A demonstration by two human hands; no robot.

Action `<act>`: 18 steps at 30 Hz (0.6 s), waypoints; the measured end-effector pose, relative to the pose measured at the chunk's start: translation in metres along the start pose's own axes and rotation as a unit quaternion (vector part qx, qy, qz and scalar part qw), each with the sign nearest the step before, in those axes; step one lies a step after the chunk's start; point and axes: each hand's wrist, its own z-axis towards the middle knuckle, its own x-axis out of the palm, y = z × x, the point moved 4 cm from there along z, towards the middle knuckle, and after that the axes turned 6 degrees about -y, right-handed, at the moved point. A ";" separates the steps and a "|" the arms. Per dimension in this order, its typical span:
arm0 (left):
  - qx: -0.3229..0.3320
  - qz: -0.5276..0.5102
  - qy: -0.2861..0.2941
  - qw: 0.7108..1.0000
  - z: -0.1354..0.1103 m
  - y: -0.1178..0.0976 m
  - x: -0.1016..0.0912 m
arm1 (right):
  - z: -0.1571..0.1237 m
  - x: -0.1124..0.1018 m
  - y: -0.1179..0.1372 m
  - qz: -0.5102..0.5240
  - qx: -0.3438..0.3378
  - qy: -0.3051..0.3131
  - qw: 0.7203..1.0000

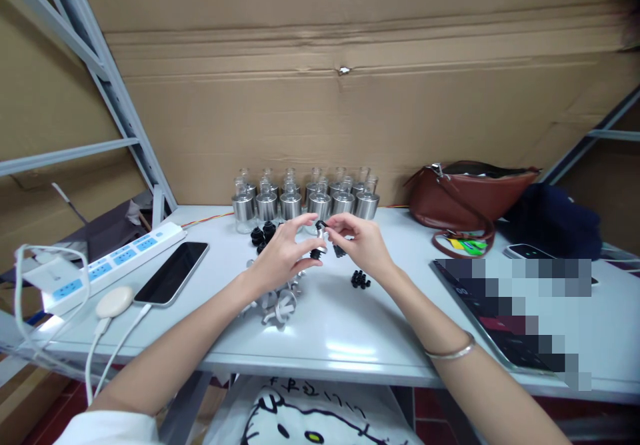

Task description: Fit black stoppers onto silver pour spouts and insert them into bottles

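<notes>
Beyond both forearms [185,328], pinching 1 spout [321,233] in left fingers [301,221] and its black cap [321,223] in right fingers [345,221], apparently mid-fitting, with loose caps [359,280] and 12 unstoppered bottles [319,203] left.

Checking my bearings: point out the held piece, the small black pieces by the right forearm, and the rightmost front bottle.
Held piece [321,233]: head view, on its silvery body.
Small black pieces [361,279]: head view, middle of the cluster.
Rightmost front bottle [367,206]: head view, on its silvery sleeve.
</notes>
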 end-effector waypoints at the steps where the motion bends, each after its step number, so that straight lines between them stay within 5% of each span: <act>1: -0.005 0.002 -0.002 1.000 0.000 0.000 0.000 | 0.000 0.000 0.000 0.004 0.002 -0.001 1.000; 18: 0.014 0.006 -0.011 1.000 0.002 0.003 -0.002 | -0.001 0.002 0.002 0.078 0.030 0.003 0.997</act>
